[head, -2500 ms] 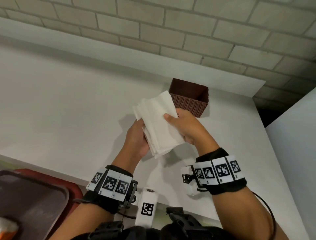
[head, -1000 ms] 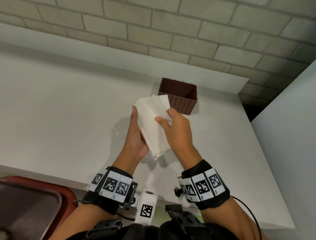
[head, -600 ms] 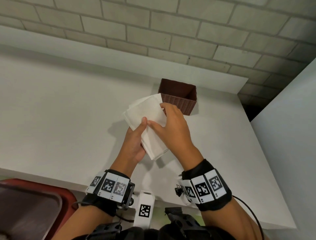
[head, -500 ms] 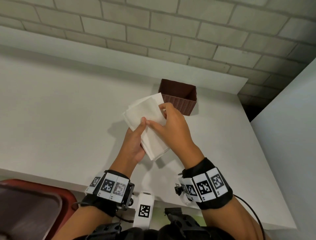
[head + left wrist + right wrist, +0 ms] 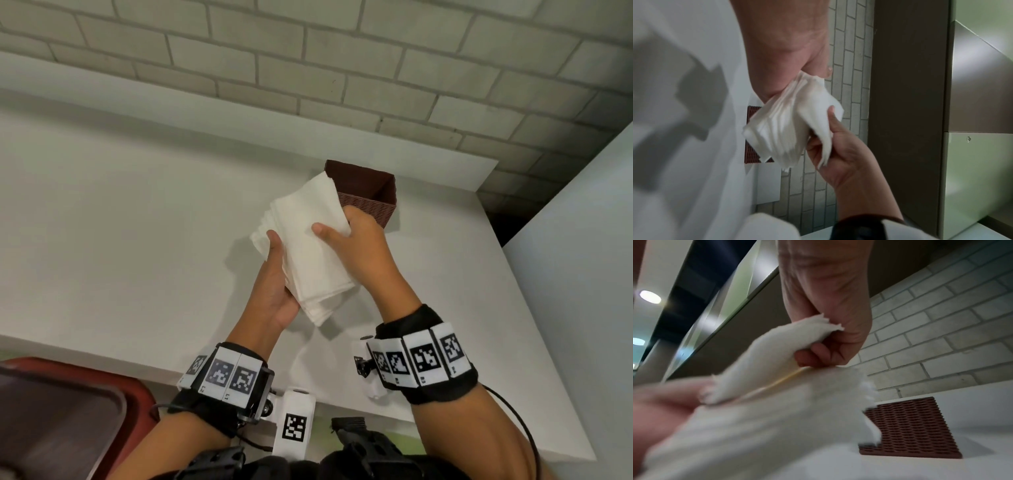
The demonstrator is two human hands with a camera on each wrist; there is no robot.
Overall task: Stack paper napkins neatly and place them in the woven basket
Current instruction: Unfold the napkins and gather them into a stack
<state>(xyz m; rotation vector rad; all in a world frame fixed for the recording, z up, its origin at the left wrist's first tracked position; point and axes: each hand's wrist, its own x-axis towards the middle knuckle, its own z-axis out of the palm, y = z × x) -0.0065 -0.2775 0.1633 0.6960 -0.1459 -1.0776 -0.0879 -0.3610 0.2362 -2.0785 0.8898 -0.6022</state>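
Note:
A stack of white paper napkins is held in the air above the white table, tilted, just in front of the brown woven basket. My left hand grips the stack's left edge, thumb on top. My right hand grips its right edge, thumb on the top sheet and fingers curled beneath. In the left wrist view the napkins fan out between both hands, hiding part of the basket. The right wrist view shows my right hand pinching the napkins near the basket.
A dark red tray lies below the table's near edge at the bottom left. A brick wall runs behind the table. A tall white panel stands at the right, with a dark gap beyond the table's far right corner.
The two thumbs, which met at the stack's middle, have moved apart. The stack has shifted toward the basket, and its far corner now overlaps the basket's near left corner.

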